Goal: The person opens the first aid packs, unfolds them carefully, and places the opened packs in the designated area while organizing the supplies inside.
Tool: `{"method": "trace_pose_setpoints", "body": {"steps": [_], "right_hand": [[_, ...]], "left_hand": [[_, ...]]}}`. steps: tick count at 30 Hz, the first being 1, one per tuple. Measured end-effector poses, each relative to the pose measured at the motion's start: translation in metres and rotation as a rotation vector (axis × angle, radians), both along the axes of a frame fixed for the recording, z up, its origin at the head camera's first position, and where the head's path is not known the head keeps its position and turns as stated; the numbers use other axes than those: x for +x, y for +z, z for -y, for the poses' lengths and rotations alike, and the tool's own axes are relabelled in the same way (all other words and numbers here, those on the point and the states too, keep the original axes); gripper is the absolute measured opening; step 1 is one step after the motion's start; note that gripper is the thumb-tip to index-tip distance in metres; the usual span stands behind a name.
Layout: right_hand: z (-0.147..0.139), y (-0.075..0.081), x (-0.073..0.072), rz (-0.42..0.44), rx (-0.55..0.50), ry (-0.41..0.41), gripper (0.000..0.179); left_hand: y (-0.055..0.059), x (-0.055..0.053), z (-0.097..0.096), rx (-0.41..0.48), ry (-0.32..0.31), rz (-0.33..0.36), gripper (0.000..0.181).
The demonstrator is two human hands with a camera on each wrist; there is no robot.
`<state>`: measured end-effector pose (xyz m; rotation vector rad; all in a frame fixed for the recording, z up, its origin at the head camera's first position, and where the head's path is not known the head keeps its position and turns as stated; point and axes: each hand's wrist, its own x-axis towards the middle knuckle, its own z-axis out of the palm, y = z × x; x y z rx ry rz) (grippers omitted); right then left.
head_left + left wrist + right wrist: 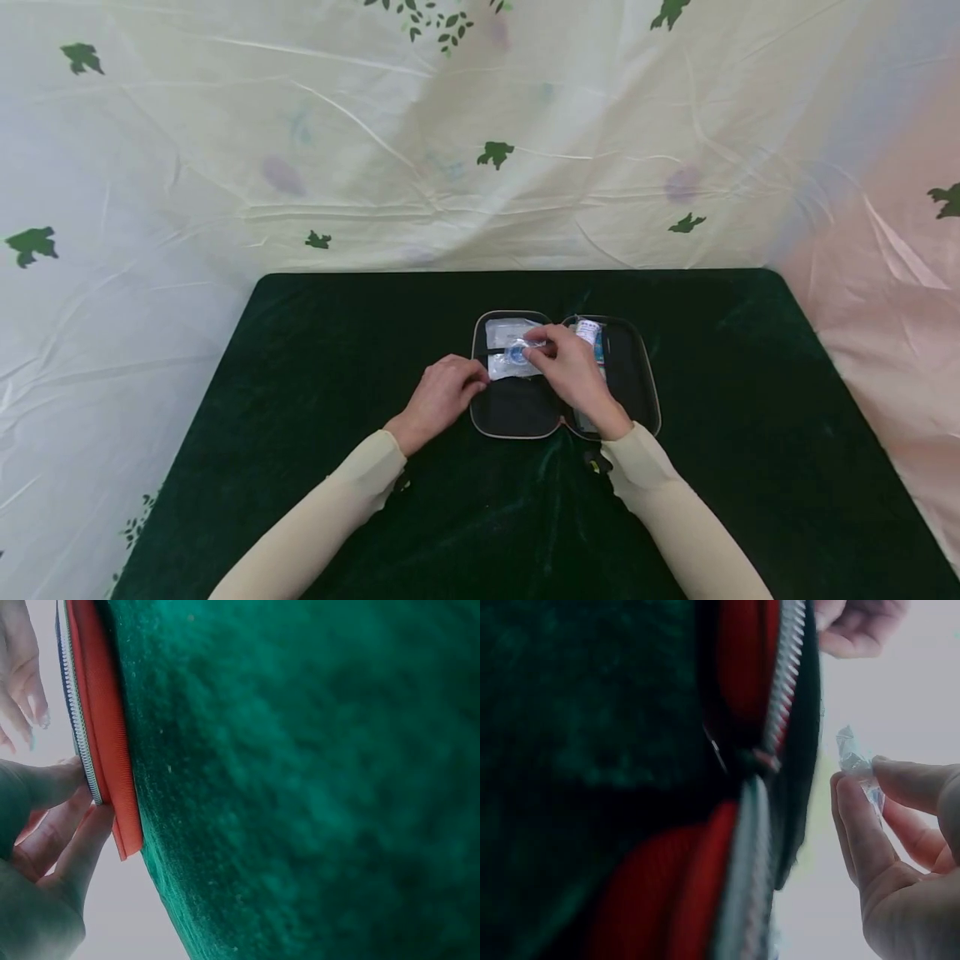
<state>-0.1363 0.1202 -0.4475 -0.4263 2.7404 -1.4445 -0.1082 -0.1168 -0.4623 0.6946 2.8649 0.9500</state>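
An unfolded zip case [517, 414] lies on the table, dark inside with a red outside [105, 712] and a silver zip. My left hand [444, 388] pinches its left rim; in the left wrist view the fingers [86, 840] are against the red side by the zip. Over the left half, my right hand [576, 373] pinches a small clear plastic packet [514, 353] with something round and blue inside. The right wrist view shows this crinkled packet [850, 754] between thumb and fingers. Beneath it, a larger whitish packet [504, 328] lies under a dark strap [491, 352].
The case's right half [630, 367] holds a white rolled item [588, 330] and something blue, partly behind my right hand. Dark green velvet cloth [360, 325] covers the table. A pale leaf-patterned sheet [465, 100] hangs behind it.
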Motion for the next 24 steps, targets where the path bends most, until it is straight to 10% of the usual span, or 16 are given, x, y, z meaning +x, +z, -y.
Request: {"method": "trace_pose_setpoints", "body": {"steps": [24], "right_hand": [[0.025,-0.009,0.001,0.066,0.244,0.234,0.015]], "left_hand": [[0.001,-0.001,0.001,0.018,-0.016,0.012,0.009]]}}
